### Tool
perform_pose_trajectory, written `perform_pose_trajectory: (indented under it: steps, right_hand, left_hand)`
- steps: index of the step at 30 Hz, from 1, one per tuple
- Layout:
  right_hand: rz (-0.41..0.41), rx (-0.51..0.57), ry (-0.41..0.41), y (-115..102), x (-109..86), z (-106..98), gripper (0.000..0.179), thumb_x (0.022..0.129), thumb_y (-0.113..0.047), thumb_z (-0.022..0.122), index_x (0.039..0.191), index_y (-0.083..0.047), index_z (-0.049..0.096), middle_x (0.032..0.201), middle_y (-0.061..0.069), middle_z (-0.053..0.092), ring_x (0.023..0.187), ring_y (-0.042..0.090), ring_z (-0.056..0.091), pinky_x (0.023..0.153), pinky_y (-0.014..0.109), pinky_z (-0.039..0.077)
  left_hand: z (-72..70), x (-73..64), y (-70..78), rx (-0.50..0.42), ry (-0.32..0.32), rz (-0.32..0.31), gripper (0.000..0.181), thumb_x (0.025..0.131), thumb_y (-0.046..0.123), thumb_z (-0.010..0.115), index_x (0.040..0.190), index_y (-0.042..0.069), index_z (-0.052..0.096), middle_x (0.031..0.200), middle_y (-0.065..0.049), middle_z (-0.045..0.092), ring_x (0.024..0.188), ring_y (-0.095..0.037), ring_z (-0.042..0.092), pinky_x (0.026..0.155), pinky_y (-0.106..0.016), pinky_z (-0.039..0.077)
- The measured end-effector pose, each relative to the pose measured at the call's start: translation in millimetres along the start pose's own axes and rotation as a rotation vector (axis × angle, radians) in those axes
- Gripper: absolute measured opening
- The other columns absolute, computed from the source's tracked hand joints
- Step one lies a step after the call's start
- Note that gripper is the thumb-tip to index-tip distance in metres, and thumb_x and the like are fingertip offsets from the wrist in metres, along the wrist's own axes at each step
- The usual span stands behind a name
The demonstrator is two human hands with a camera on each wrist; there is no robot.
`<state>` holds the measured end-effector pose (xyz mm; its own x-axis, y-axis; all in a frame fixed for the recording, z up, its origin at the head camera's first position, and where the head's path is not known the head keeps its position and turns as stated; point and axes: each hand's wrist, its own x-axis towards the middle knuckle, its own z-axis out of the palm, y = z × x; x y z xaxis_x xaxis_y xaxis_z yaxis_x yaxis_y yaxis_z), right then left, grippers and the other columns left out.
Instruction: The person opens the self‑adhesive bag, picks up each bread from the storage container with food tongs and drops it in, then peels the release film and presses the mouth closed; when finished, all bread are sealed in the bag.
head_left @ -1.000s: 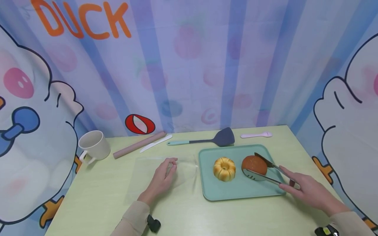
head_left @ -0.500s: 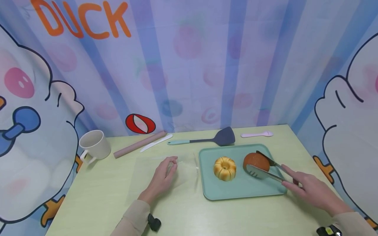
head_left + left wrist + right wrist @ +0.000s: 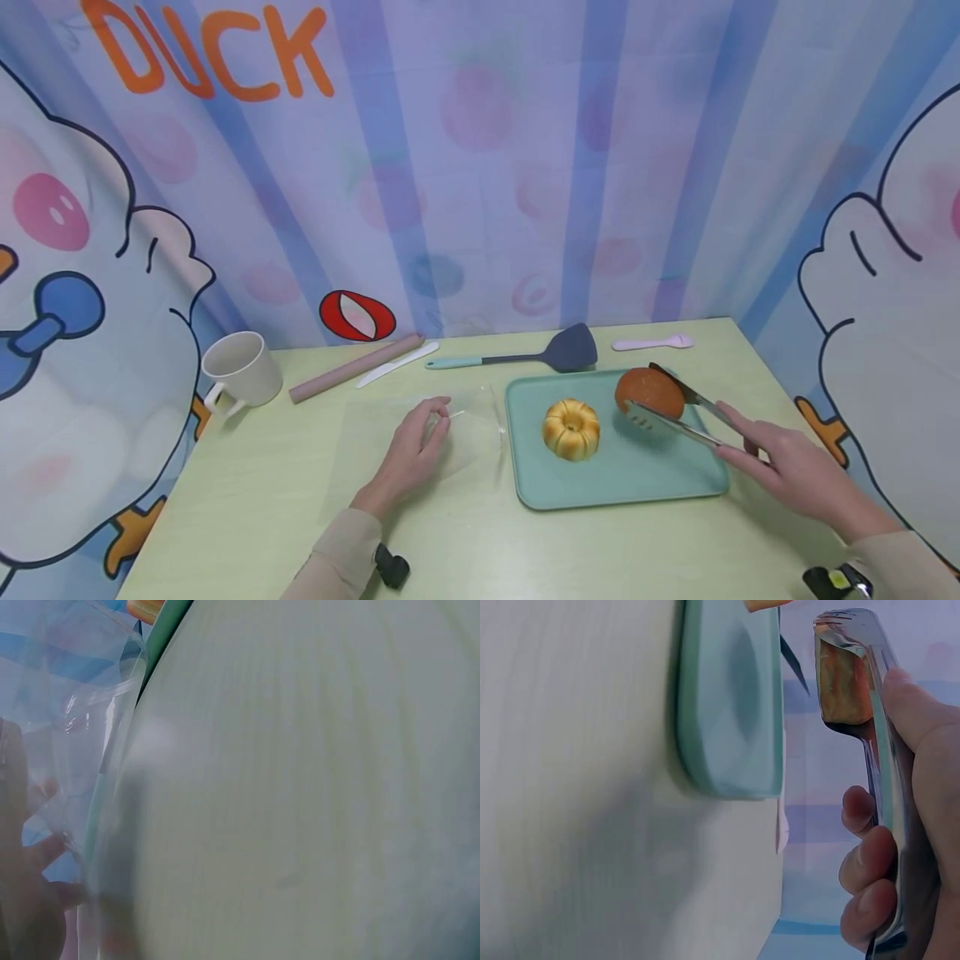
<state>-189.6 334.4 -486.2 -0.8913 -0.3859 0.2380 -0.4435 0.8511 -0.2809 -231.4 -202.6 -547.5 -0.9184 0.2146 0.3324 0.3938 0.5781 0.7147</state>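
Metal tongs [image 3: 681,428], gripped by the right hand [image 3: 795,471], clasp a domed bun [image 3: 643,390]; left hand [image 3: 412,446] apparently pinches clear plastic [image 3: 474,437].

Orange "DUCK" [image 3: 209,50] on the backdrop [image 3: 487,192]

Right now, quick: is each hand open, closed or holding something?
Left hand: closed, fingers holding a clear plastic bag.
Right hand: closed around metal tongs, which grip a round brown bun above the teal tray.
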Motion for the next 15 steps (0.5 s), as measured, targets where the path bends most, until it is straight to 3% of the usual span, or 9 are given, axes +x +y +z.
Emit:
perform_pose_trajectory:
  steps: [9, 15]
  right_hand:
    - [-0.039, -0.015, -0.014, -22, 17.7, -8, 0.063, 0.103, -0.036, 0.069, 0.158, -0.014, 0.048, 0.077, -0.014, 0.044, 0.054, -0.002, 0.029, 0.049, 0.022, 0.032]
    - [-0.099, 0.029, -0.007, -40, 32.2, -8, 0.062, 0.102, -0.034, 0.07, 0.157, -0.013, 0.05, 0.079, -0.016, 0.045, 0.056, -0.003, 0.031, 0.051, 0.021, 0.033]
  left_hand:
    - [-0.4, -0.6, 0.2, 0.004, 0.003, 0.023, 0.012, 0.112, 0.024, 0.049, 0.111, 0.014, 0.055, 0.148, -0.014, 0.06, 0.145, -0.036, 0.05, 0.12, -0.057, 0.036]
    - [-0.5, 0.1, 1.4, -0.007, 0.003, 0.017, 0.012, 0.112, 0.023, 0.049, 0.111, 0.014, 0.056, 0.148, -0.014, 0.06, 0.145, -0.036, 0.049, 0.121, -0.056, 0.036]
